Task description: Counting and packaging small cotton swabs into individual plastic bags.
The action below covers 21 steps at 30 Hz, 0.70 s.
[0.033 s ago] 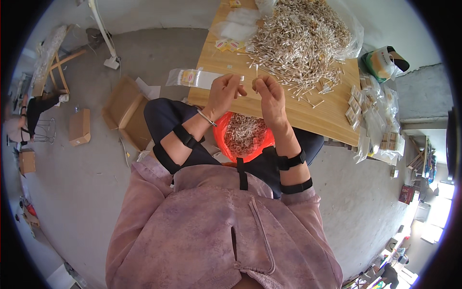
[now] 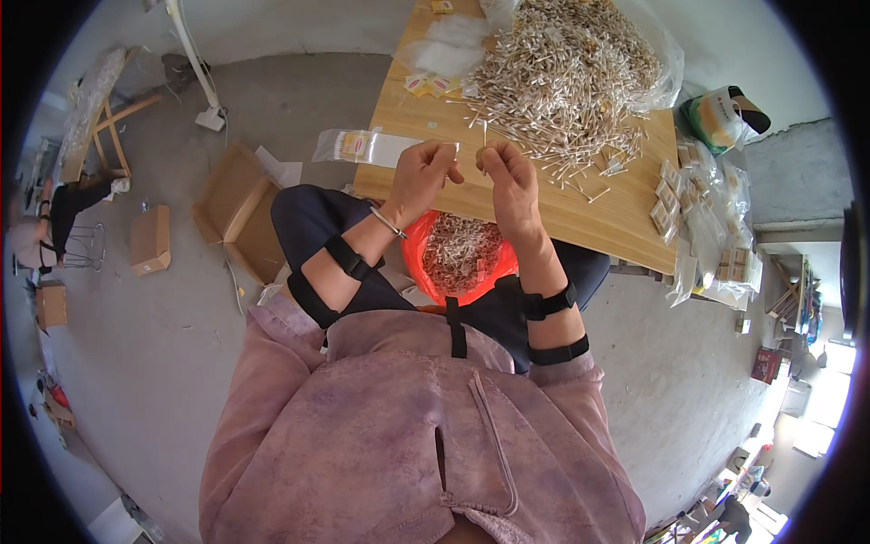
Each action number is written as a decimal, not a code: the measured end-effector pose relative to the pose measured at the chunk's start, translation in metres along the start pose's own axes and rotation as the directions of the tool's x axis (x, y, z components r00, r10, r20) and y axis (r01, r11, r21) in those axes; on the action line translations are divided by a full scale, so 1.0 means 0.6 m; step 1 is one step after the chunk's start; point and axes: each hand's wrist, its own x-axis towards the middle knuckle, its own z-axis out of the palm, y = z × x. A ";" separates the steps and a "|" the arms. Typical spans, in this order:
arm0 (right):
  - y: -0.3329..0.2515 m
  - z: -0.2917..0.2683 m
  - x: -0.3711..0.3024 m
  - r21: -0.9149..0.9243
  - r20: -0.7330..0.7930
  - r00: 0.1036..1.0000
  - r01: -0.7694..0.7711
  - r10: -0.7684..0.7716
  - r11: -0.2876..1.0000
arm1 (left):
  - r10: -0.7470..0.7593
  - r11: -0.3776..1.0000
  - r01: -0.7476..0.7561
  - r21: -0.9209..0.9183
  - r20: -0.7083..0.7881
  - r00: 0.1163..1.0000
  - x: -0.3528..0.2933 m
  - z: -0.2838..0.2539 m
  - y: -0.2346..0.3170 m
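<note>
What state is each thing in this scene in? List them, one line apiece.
Left hand: raised over the table edge, pinching a small clear bag.
Right hand: closed on thin sticks.
Stick pile: loose, heaped on the wooden table.
Orange bag: open on the lap, holding sticks.
Cardboard box: closed, on the floor.

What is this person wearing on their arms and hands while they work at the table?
Both hands, left hand and right hand, are bare, with no gloves. The mauve-pink sleeves are pushed up past the elbows. Each forearm carries two black straps: left straps, right straps. A thin silvery bangle circles the left wrist.
</note>
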 end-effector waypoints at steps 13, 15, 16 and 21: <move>-0.003 -0.020 -0.014 -0.148 0.011 0.998 -0.054 0.056 0.988 | 0.278 0.957 -0.266 -0.118 0.101 0.955 -0.012 0.024 -0.004; 0.011 -0.019 -0.017 -0.163 0.121 0.989 -0.061 0.081 0.985 | 0.342 0.911 -0.325 -0.255 0.023 0.939 -0.009 0.028 0.005; 0.014 -0.017 -0.018 -0.164 0.124 0.988 -0.068 0.089 0.984 | 0.336 0.912 -0.320 -0.257 0.018 0.942 -0.006 0.025 0.000; 0.027 -0.005 -0.020 -0.424 0.123 0.984 -0.068 0.132 0.903 | 0.173 0.968 -0.181 -0.175 -0.063 0.983 -0.001 -0.001 -0.066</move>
